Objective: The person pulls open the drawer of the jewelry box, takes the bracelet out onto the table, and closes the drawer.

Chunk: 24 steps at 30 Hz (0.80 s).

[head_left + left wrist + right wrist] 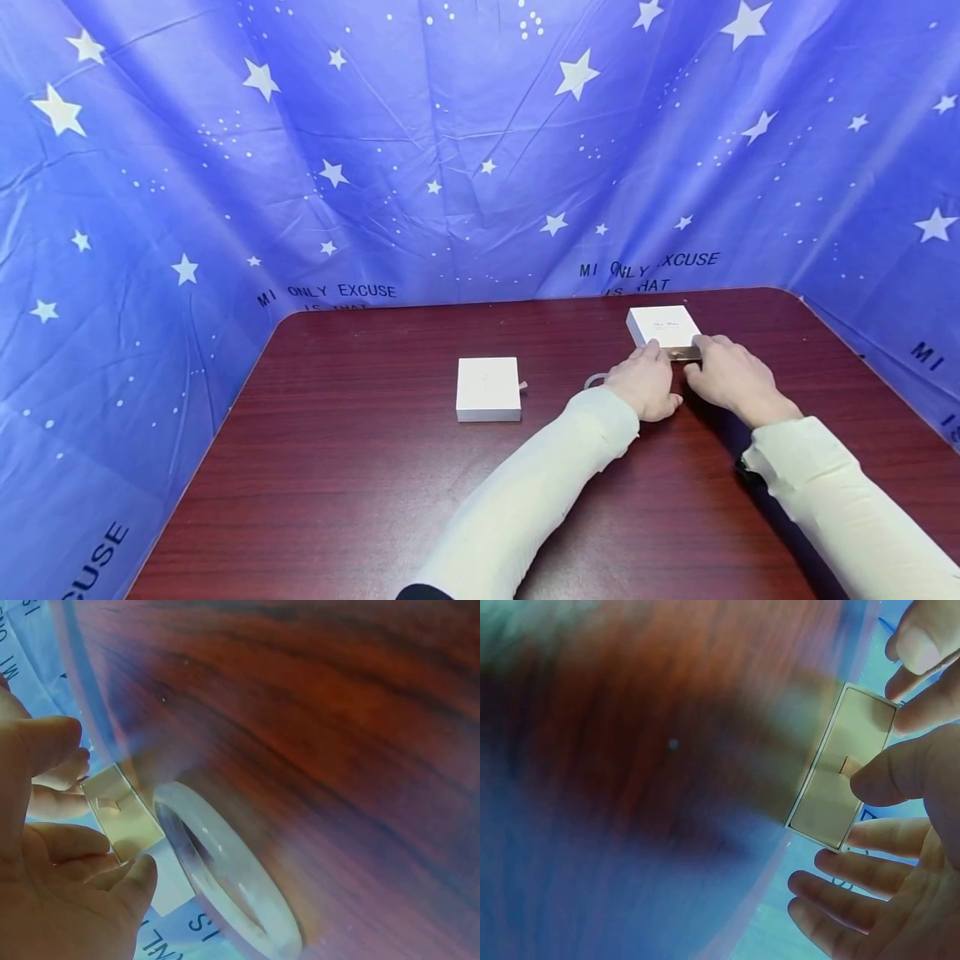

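Far white box (pixel 663 327) sat on the dark wood desk (pixel 375 500), toward the far right, just ahead of both hands. Its near side face was tan/gold with a small pull tab (pixel 849 766) in the middle.

Left hand (pixel 645 385) was at the box's near-left corner, fingers curled loosely next to the tan face; in the left wrist view the fingertips (pixel 112 804) came up to the tab, but contact couldn't be confirmed. Grip state on that side: cannot tell.

Right hand (pixel 723 375) was at the near-right corner. In the right wrist view one fingertip (pixel 874 780) lay on the tab, the other fingers were spread and relaxed below and above the tan face, nothing pinched. Grip read as slack, touching only.

So the box lay directly in front of the fingertips of both hands, not inside either grip.

Pale translucent bangle (pixel 225 870) lay flat on the desk, just beside the left hand.

Second white box (pixel 488 388) sat mid-desk, well apart to the left.

Blue star-print cloth (pixel 450 150) hung behind the desk.
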### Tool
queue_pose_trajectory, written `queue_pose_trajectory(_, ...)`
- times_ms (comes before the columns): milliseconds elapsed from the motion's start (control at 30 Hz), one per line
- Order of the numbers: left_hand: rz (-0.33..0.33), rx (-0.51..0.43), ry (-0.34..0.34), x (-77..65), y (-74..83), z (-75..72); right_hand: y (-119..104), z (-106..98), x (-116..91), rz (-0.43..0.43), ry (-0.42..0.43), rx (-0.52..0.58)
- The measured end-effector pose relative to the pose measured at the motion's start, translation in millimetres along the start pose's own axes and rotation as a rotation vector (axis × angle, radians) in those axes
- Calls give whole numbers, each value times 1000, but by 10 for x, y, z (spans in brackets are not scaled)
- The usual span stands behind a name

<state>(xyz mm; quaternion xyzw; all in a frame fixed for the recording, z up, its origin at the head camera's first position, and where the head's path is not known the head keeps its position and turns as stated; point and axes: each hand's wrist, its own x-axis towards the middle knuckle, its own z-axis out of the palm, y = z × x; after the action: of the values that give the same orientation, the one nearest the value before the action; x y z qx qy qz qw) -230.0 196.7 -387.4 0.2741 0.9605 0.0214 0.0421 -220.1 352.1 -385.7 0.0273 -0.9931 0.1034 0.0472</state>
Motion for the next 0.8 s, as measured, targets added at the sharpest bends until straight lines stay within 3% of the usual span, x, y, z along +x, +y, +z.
queue_pose_trajectory(500,20,-1,14,-51,13,-31,43,14,-26,-27,21,-9)
queue_pose_trajectory(800,64,12,33,-77,-5,-56,3,-14,-69,-15,36,-17)
